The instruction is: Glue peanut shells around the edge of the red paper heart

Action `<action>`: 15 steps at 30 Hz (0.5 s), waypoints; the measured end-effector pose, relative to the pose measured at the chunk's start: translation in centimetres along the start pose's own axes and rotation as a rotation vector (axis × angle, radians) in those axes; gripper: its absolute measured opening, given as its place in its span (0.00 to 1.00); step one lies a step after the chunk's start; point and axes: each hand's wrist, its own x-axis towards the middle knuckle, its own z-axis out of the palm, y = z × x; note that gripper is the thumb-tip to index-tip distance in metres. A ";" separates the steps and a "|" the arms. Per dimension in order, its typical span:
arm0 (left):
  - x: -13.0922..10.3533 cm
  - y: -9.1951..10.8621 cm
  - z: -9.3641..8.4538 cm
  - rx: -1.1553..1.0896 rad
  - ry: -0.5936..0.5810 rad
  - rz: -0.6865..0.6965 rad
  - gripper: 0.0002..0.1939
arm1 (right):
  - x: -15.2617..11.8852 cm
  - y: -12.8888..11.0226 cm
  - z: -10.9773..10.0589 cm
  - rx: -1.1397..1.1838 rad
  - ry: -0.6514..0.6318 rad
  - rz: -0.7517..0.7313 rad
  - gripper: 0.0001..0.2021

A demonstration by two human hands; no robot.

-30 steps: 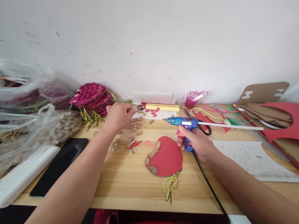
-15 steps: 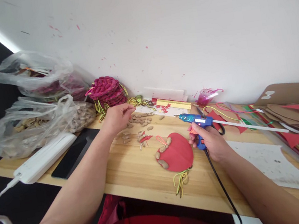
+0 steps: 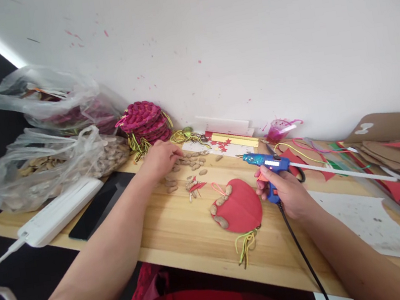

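My right hand (image 3: pixel 284 190) is wrapped round a blue hot glue gun (image 3: pixel 271 163) with a long white glue stick in its back, its nozzle pointing left above the table. Below the nozzle lies a red round card (image 3: pixel 240 206) with several peanuts (image 3: pixel 221 221) along its left edge, an orange loop at the top and a yellow-green tassel (image 3: pixel 247 245) at the bottom. My left hand (image 3: pixel 162 158) is lowered over the loose peanuts (image 3: pixel 194 161), its fingers curled together at their near side. What its fingertips hold, if anything, is hidden.
At the left are plastic bags (image 3: pixel 62 160) of peanuts, a white power strip (image 3: pixel 61 211) and a dark flat device (image 3: pixel 100 210). Pink-purple discs (image 3: pixel 145 120) are stacked by the wall. Red scraps (image 3: pixel 195 187), a pink cup (image 3: pixel 277 130), white paper (image 3: pixel 360 216) and cardboard (image 3: pixel 387 124) lie about.
My left hand has moved down and slightly left, bringing its fingers to the loose peanuts. My right hand keeps hold of the glue gun; the whole view has shifted slightly.
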 end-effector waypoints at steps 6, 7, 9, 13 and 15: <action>0.2 0.1 1.0 -0.018 -0.023 -0.007 0.12 | 0.0 0.0 0.0 -0.013 0.018 0.010 0.24; 0.2 0.1 1.1 -0.024 -0.024 -0.001 0.11 | 0.0 0.0 0.0 -0.012 0.018 0.010 0.24; 0.3 0.1 1.3 -0.037 -0.020 0.005 0.10 | 0.0 0.0 0.1 -0.008 0.015 0.012 0.24; 0.2 0.8 1.7 -0.074 0.045 0.069 0.11 | 0.0 0.0 0.1 0.000 0.014 0.004 0.24; 0.2 1.3 2.0 -0.087 0.064 0.118 0.12 | 0.0 0.0 0.1 0.008 0.011 -0.001 0.24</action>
